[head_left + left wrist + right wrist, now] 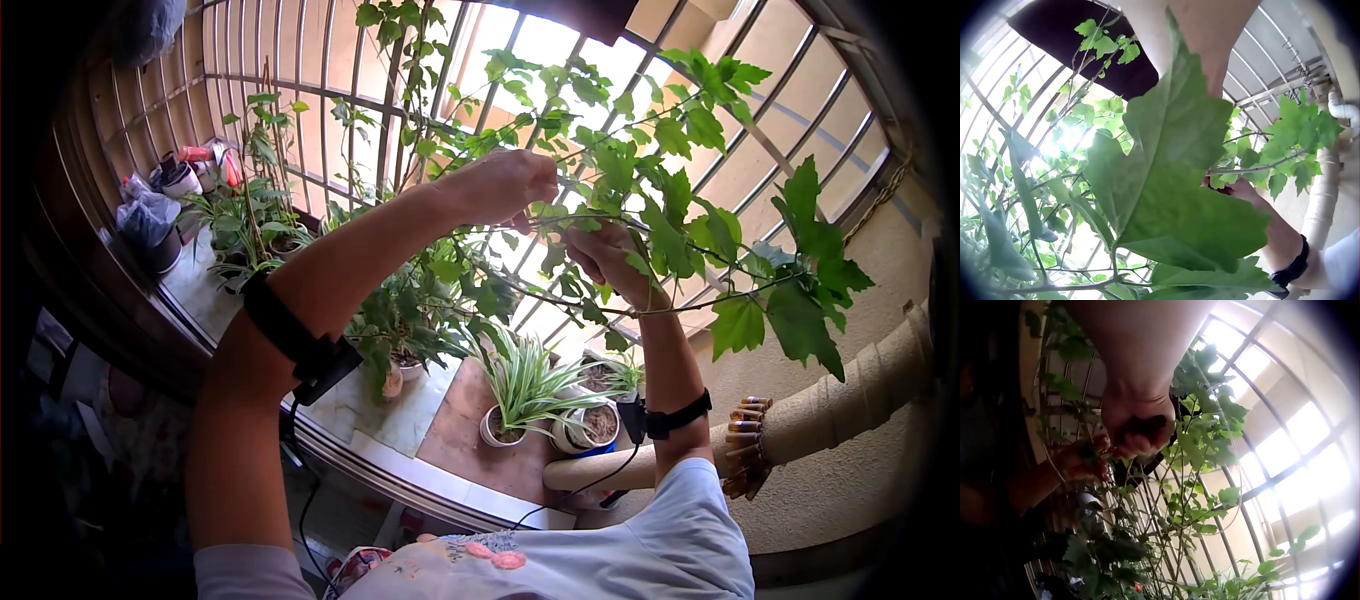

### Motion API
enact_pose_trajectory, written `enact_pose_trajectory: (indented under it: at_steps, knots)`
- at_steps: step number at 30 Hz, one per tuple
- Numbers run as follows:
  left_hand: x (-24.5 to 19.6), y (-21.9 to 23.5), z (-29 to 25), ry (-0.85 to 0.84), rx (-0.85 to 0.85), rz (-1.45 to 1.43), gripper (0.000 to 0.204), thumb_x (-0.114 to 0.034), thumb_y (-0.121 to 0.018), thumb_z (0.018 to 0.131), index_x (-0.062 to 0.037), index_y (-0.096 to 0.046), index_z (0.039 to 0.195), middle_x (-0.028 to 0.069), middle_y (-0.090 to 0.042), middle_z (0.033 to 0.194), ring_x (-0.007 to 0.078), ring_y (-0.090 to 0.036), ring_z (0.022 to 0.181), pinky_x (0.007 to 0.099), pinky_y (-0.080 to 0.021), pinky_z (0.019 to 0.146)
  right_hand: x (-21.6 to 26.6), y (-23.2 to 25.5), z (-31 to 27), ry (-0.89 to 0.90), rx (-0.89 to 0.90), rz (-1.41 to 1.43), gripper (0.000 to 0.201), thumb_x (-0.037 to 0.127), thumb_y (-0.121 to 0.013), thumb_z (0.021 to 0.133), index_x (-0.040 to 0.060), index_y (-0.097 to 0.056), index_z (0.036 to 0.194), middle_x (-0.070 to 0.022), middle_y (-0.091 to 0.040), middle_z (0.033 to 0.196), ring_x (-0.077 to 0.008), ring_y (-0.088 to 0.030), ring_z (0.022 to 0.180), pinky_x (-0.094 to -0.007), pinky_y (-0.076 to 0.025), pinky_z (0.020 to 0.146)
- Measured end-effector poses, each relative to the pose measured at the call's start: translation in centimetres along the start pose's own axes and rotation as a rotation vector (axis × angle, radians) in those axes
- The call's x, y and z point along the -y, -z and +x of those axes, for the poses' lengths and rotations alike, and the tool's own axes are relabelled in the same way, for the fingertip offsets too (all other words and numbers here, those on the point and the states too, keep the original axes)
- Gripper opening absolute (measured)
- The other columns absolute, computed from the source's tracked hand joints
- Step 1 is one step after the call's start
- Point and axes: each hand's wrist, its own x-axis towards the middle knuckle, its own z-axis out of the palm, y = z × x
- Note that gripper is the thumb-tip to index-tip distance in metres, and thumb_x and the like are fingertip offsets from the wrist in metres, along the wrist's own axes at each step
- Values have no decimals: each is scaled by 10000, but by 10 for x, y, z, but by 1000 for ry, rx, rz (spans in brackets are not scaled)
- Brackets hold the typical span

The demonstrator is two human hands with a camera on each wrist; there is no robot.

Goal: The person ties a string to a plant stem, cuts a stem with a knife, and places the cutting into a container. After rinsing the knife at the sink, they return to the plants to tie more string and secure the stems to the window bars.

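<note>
Leafy green branches (660, 220) spread across the window bars, and both hands are raised among them. The left hand (510, 188) has bent fingers pinching a thin stem. Just to its right and lower, the right hand (608, 262) curls its fingers at the same stem. In the right wrist view the right hand (1138, 428) is curled, its fingertips close to those of the left hand (1088, 461). A large lobed leaf (1172, 169) hides the left fingers in the left wrist view, where the right hand (1241, 189) appears beyond it at a stem (1260, 167).
Metal window bars (330, 90) stand behind the plants. A spider plant (530, 380) and other pots (600, 425) sit on the ledge below. At the right runs a wrapped pipe (840, 405). Bagged pots (150, 220) stand at the left.
</note>
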Motion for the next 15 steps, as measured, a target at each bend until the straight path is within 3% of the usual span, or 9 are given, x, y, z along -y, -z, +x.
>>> enact_pose_trajectory:
  at_steps: [4,7,11,13,15]
  knots:
    - [0,2,-2,-24,-5,6,199,-193,-475,894,-2,-523,864,104,-536,859,194,-649,641,260,-522,494,-9,-4,3,58,-30,221,208,207,-568,844,51,-578,981,42,-522,638,-5,-349,439,-154,-260,383]
    - [1,2,-2,-39,-7,11,197,-193,-474,895,-5,-525,864,97,-540,847,186,-649,645,257,-522,501,-6,-1,2,20,-23,81,241,211,-567,849,45,-571,1023,23,-560,681,5,-362,445,-144,-270,378]
    - [-3,3,-3,11,14,10,248,-197,-495,875,29,-546,964,159,-600,918,210,-652,657,309,-509,617,-2,-5,4,-38,8,178,182,213,-535,866,38,-546,915,21,-490,602,-16,-335,409,-167,-238,345]
    - [3,2,-1,-34,27,-13,217,-210,-485,886,1,-532,899,102,-564,843,178,-646,648,278,-507,548,9,-9,4,-96,71,177,193,212,-458,905,60,-500,795,14,-421,535,-44,-331,381,-192,-236,328]
    - [6,3,-1,-36,42,-57,211,-222,-481,891,-18,-525,863,65,-549,795,155,-641,645,259,-503,517,10,-8,5,-67,184,201,194,226,-452,906,55,-503,830,-2,-440,543,-50,-333,371,-193,-235,321]
